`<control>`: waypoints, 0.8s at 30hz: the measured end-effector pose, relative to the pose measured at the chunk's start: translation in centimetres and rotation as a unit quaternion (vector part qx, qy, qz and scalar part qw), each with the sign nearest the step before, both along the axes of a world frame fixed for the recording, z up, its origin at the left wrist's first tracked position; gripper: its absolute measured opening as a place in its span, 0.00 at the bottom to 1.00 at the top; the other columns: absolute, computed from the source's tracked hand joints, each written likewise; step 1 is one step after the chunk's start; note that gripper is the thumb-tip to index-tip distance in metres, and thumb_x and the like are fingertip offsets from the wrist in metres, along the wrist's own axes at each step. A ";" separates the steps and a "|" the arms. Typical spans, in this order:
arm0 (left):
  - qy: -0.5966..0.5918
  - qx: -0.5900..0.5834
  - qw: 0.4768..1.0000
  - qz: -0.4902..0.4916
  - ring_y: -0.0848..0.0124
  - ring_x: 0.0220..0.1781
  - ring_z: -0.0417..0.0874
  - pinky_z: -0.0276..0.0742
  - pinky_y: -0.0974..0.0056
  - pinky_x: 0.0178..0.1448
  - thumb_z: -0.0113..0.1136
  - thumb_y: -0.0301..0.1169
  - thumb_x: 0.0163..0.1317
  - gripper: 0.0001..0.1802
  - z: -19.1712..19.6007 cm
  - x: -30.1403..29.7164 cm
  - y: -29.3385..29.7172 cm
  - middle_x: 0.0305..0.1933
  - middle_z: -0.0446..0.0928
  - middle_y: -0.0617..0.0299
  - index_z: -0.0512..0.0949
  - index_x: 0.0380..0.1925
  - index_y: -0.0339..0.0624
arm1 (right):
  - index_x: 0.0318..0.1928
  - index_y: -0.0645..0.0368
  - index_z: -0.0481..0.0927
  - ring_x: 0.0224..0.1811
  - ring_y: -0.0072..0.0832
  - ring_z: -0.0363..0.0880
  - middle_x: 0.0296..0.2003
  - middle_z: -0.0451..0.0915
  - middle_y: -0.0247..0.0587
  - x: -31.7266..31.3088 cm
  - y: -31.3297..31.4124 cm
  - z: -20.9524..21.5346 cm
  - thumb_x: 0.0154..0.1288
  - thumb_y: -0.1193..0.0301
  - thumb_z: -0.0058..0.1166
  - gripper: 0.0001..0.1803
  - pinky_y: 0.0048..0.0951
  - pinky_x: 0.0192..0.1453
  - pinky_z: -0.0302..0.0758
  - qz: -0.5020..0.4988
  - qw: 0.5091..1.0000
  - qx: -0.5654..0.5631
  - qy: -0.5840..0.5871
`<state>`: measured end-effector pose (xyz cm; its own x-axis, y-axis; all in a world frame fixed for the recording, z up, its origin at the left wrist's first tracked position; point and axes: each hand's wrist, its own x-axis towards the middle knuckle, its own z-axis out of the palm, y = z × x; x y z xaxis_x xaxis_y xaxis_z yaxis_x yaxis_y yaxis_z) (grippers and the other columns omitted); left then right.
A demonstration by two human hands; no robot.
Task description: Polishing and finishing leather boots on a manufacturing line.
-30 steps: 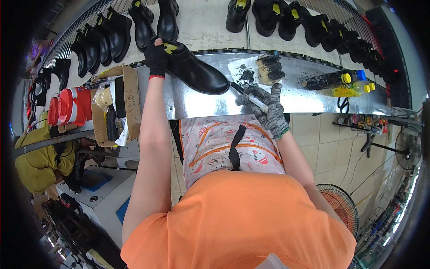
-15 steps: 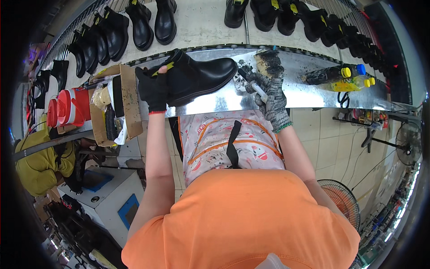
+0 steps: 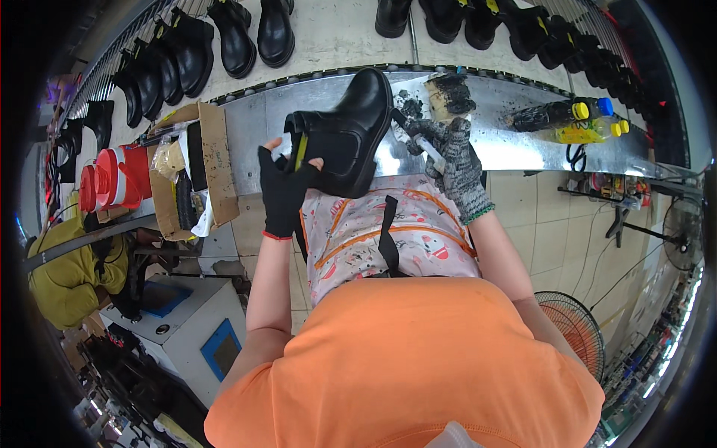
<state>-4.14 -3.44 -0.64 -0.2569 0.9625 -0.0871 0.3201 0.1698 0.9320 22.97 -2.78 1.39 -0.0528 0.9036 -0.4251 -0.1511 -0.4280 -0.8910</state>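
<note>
A black ankle boot (image 3: 340, 138) is tilted over the near edge of the metal ledge, toe pointing away, its side panel facing up. My left hand (image 3: 290, 187), in a black glove with bare fingertips, grips it by the top opening, where yellow lining shows. To the right of the boot, my right hand (image 3: 457, 164), in a grey knitted glove, is closed round a slim brush-like tool (image 3: 431, 151) with a whitish handle. The tool's dark tip points toward the boot's sole edge; whether they touch, I cannot tell. Beyond that hand lies a black-stained sponge-like block (image 3: 450, 97).
Black boots (image 3: 187, 56) stand in rows on the conveyor (image 3: 336, 37) beyond the metal ledge (image 3: 254, 119). Bottles with coloured caps (image 3: 553, 116) lie at right. A cardboard box (image 3: 216, 164) and red containers (image 3: 119, 179) sit at left. Another person (image 3: 75, 269) works at far left.
The boot has turned from toe-right to toe-away and come nearer to me. My left hand has shifted right and toward me with it. My right hand stays nearly in place with the tool.
</note>
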 end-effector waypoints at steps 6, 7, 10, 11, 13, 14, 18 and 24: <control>-0.289 -0.148 0.941 -0.094 0.70 0.38 0.81 0.79 0.68 0.43 0.63 0.23 0.48 0.29 -0.8 1.8 -1.2 0.40 0.79 0.56 0.67 0.54 0.35 | 0.49 0.54 0.77 0.32 0.28 0.79 0.35 0.82 0.37 1.4 -1.5 -1.7 0.62 0.72 0.45 0.15 0.29 0.35 0.73 0.112 0.947 0.207 -0.218; -0.290 -0.150 0.941 -0.094 0.70 0.38 0.81 0.79 0.68 0.43 0.63 0.23 0.48 0.29 -1.2 2.1 -1.3 0.40 0.79 0.56 0.67 0.54 0.35 | 0.49 0.54 0.77 0.34 0.29 0.79 0.36 0.82 0.38 1.5 -1.8 -1.7 0.59 0.77 0.47 0.17 0.31 0.37 0.74 0.133 0.927 0.226 -0.268; -0.409 -0.194 0.884 -0.120 0.70 0.37 0.81 0.79 0.68 0.42 0.60 0.22 0.49 0.20 -2.2 2.2 -1.5 0.40 0.78 0.58 0.74 0.45 0.32 | 0.49 0.54 0.77 0.33 0.33 0.79 0.37 0.82 0.39 1.2 -2.0 0.6 0.61 0.74 0.48 0.16 0.31 0.36 0.74 0.142 0.958 0.088 -0.232; -0.410 -0.194 0.883 -0.120 0.70 0.37 0.81 0.79 0.68 0.42 0.60 0.22 0.49 0.20 -2.3 2.3 -1.6 0.40 0.78 0.58 0.74 0.45 0.32 | 0.49 0.54 0.77 0.33 0.35 0.79 0.37 0.82 0.40 1.1 -2.0 1.7 0.61 0.73 0.49 0.15 0.32 0.37 0.74 0.133 0.977 -0.056 -0.157; -0.393 -0.210 0.889 -0.103 0.71 0.37 0.81 0.79 0.68 0.39 0.60 0.23 0.50 0.22 -2.2 2.7 -1.7 0.39 0.78 0.58 0.73 0.48 0.33 | 0.49 0.54 0.78 0.34 0.38 0.79 0.38 0.82 0.41 1.9 -2.5 0.8 0.58 0.72 0.50 0.17 0.33 0.38 0.74 0.121 0.982 -0.087 -0.114; -0.393 -0.212 0.889 -0.104 0.71 0.37 0.81 0.79 0.68 0.39 0.60 0.23 0.50 0.22 -1.7 3.1 -1.6 0.39 0.78 0.58 0.73 0.48 0.33 | 0.49 0.54 0.77 0.34 0.38 0.79 0.37 0.82 0.42 2.4 -3.0 -0.4 0.56 0.73 0.50 0.18 0.33 0.39 0.74 0.139 0.973 0.036 -0.183; -0.416 -0.210 0.879 -0.101 0.70 0.35 0.81 0.80 0.67 0.36 0.60 0.23 0.50 0.23 -0.4 4.0 -1.2 0.39 0.77 0.58 0.71 0.49 0.34 | 0.51 0.59 0.75 0.35 0.28 0.77 0.41 0.81 0.41 4.1 -4.3 -2.2 0.57 0.54 0.37 0.28 0.23 0.36 0.71 0.160 0.931 0.205 -0.256; -0.459 -0.209 0.853 -0.130 0.68 0.29 0.80 0.78 0.65 0.29 0.57 0.26 0.54 0.17 -0.1 4.2 -0.8 0.35 0.76 0.56 0.70 0.45 0.34 | 0.51 0.64 0.76 0.44 0.24 0.76 0.43 0.80 0.41 3.2 -5.8 4.2 0.65 0.35 0.25 0.44 0.27 0.50 0.73 0.183 0.949 0.139 -0.214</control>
